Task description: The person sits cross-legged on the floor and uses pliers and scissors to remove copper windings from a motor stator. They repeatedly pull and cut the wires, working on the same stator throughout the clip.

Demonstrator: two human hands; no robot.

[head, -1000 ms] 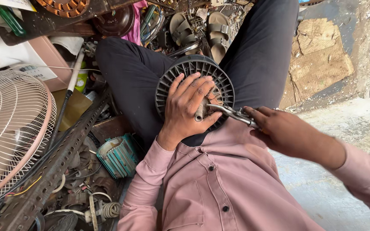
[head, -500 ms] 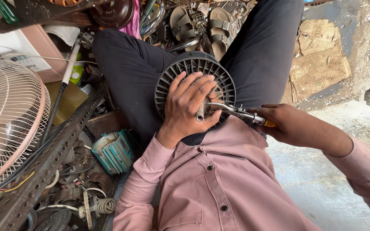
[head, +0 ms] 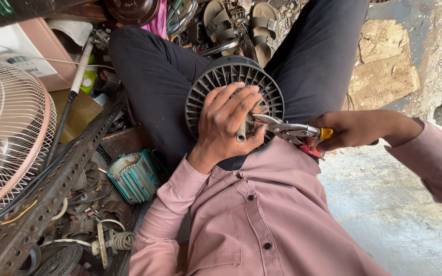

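I brace the round grey ribbed fan motor housing (head: 231, 87) on my lap, at the centre of the frame, between my thighs in dark trousers (head: 154, 76). My left hand (head: 226, 125) lies spread over its face, fingers closed down on the ribs and around the short metal shaft (head: 241, 134) that stands out near my fingertips. My right hand (head: 356, 128) is clenched round the red and yellow handles of the pliers (head: 290, 130); the jaws reach in from the right and appear to bite at or just beside the shaft, though my fingers hide the exact contact point.

To do this step well, in my judgement:
1. Keep the left palm pressing the housing flat against the lap so it cannot rotate.
2. Hold the pliers level and in line with the part gripped; a tilted pull is likely to slip.
3. Keep the left fingertips out of the path of the jaws, which sit very close to them.

Surroundings: at lower left, a teal wound motor stator (head: 131, 176) sits just beside my left sleeve, with loose wires and small parts below it. A perforated steel angle bar (head: 52, 194) crosses diagonally there. At far left stands a white wire fan guard (head: 6, 133). At the upper centre, beyond my knees, lie sandals (head: 251, 23). None of these obstructs the hands.
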